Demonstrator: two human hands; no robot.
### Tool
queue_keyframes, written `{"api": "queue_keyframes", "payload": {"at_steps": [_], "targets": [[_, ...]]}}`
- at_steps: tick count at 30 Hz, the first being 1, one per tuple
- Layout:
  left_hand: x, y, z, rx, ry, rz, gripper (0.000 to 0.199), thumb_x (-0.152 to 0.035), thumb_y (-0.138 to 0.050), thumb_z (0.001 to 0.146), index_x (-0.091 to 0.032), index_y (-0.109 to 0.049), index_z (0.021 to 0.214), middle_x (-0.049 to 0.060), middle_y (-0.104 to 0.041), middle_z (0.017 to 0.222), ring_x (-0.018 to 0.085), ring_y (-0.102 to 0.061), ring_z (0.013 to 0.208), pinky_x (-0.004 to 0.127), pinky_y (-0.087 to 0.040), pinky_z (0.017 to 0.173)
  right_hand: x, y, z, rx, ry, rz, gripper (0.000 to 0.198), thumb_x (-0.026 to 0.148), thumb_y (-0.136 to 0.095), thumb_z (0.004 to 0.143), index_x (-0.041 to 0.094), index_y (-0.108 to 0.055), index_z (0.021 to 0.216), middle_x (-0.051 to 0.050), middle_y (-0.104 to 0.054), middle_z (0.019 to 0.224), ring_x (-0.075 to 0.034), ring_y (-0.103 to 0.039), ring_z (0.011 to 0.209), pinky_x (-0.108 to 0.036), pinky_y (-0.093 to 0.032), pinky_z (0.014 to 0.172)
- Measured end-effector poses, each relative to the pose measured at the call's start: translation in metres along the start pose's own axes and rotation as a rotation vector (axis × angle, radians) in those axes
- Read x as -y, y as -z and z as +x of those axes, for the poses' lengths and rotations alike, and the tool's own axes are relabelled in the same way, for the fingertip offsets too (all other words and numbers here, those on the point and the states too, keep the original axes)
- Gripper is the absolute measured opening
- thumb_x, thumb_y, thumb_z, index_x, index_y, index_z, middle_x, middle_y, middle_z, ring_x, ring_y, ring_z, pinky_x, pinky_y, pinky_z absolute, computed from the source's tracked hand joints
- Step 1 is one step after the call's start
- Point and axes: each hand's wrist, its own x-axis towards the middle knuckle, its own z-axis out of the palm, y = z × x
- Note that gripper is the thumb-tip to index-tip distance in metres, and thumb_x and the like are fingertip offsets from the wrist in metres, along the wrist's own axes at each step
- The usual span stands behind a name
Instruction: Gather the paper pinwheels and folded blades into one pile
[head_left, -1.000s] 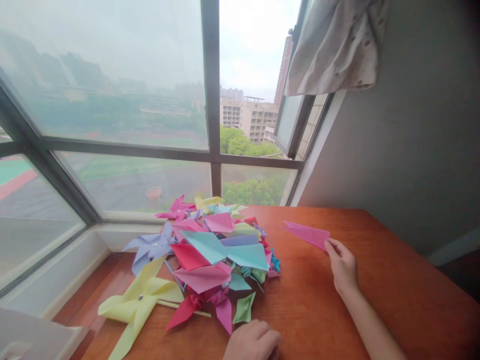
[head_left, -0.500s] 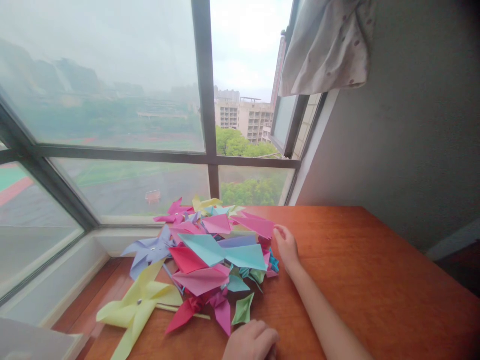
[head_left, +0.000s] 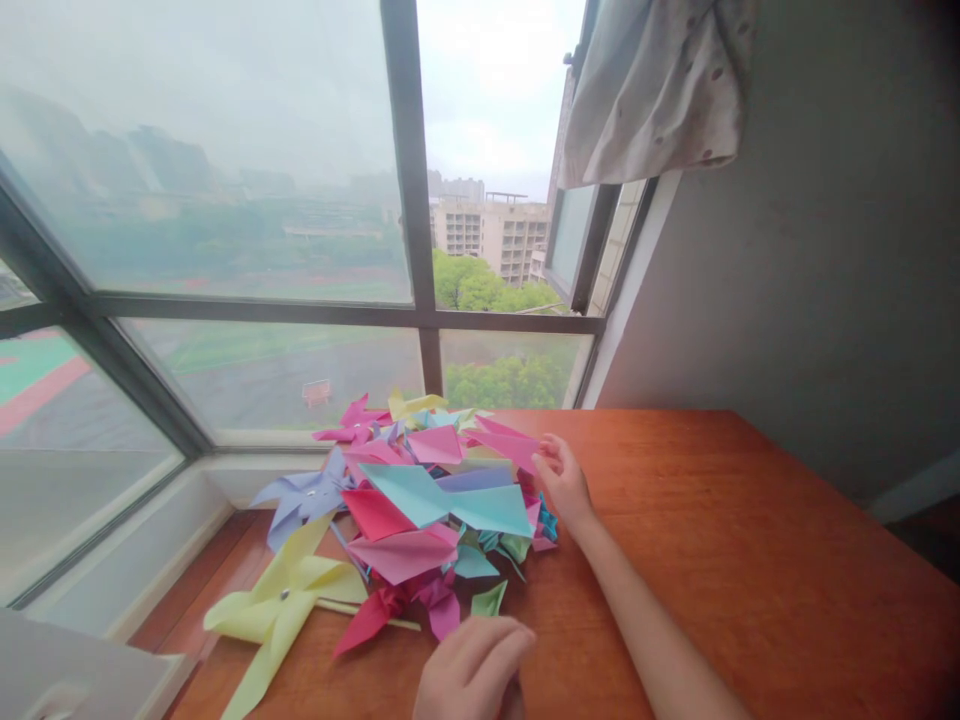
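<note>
My right hand is at the right end of a pink paper plane, its thumb at the paper's edge and its fingers curved and apart. Low in the view, my left hand is loosely closed near a small green folded paper piece. Its palm side is hidden, and nothing shows sticking out of it. Between them lies a pile of folded paper, with a light-blue paper plane on top and another pink plane below it. A yellow pinwheel and a lavender pinwheel lie at the left.
Everything rests on a brown wooden table. Behind stands a dark window frame with one sash open. A spotted curtain hangs at the upper right, beside a grey wall. White sill edging runs along the left.
My right hand's fingers have spread apart at the pink plane, whose end has shifted slightly left. My left hand has moved left and up, covering part of the small green piece.
</note>
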Motion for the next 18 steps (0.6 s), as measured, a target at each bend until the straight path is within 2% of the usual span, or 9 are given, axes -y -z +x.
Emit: {"api": "queue_keyframes", "payload": {"at_steps": [2,5,7,9,12,14,18], "targets": [[0.006,0.031,0.024,-0.039,0.069,0.156,0.035,-0.009,-0.048,0.087,-0.024,-0.060,0.117,0.008,-0.071,0.105,0.023,-0.066,0.100,0.033,-0.052,0.087,0.005,-0.004,0.006,0.033,0.024,-0.053,0.043,0.038,-0.066,0.074,0.020,-0.064,0.113,-0.010,-0.067,0.114,-0.023,-0.066,0.097,-0.038,-0.053,0.087],[0.032,0.069,0.061,-0.018,0.264,0.489,0.035,-0.027,-0.055,0.088,-0.020,-0.061,0.122,0.014,-0.062,0.126,0.033,-0.057,0.117,0.051,-0.044,0.100,0.009,-0.011,0.015,0.077,0.055,-0.069,0.029,0.031,-0.068,0.069,0.020,-0.069,0.096,-0.008,-0.068,0.109,-0.024,-0.065,0.100,-0.036,-0.053,0.088],[0.056,0.082,0.077,0.116,0.386,0.609,0.039,-0.038,-0.056,0.086,-0.017,-0.064,0.119,0.018,-0.060,0.129,0.038,-0.057,0.117,0.054,-0.045,0.098,0.013,-0.015,0.018,0.079,0.061,-0.054,0.023,0.029,-0.067,0.068,0.020,-0.070,0.089,-0.007,-0.070,0.106,-0.023,-0.066,0.098,-0.035,-0.053,0.088],[0.078,0.085,0.085,0.244,0.490,0.632,0.048,-0.045,-0.055,0.086,-0.014,-0.063,0.122,0.019,-0.059,0.132,0.038,-0.057,0.119,0.053,-0.046,0.098,0.019,-0.017,0.018,0.071,0.068,-0.037,0.021,0.030,-0.064,0.071,0.020,-0.069,0.089,-0.007,-0.072,0.104,-0.023,-0.067,0.096,-0.036,-0.053,0.087],[0.099,0.079,0.086,0.356,0.572,0.536,0.053,-0.048,-0.050,0.089,-0.014,-0.059,0.128,0.017,-0.058,0.135,0.034,-0.054,0.126,0.049,-0.043,0.104,0.036,-0.015,0.012,0.035,0.092,-0.002,0.024,0.032,-0.060,0.078,0.020,-0.068,0.097,-0.007,-0.072,0.104,-0.023,-0.067,0.098,-0.037,-0.052,0.089],[0.104,0.072,0.085,0.396,0.573,0.456,0.053,-0.048,-0.047,0.091,-0.014,-0.058,0.129,0.015,-0.058,0.137,0.031,-0.050,0.130,0.047,-0.041,0.108,0.053,-0.015,0.006,0.027,0.136,0.067,0.023,0.033,-0.059,0.081,0.020,-0.068,0.098,-0.007,-0.072,0.104,-0.022,-0.066,0.100,-0.036,-0.052,0.090],[0.102,0.058,0.084,0.400,0.509,0.363,0.050,-0.048,-0.050,0.091,-0.016,-0.060,0.127,0.015,-0.058,0.137,0.031,-0.050,0.131,0.048,-0.039,0.109,0.086,-0.024,-0.005,0.129,0.236,0.119,0.021,0.029,-0.059,0.082,0.020,-0.068,0.099,-0.006,-0.072,0.102,-0.021,-0.067,0.097,-0.034,-0.054,0.087]]}}
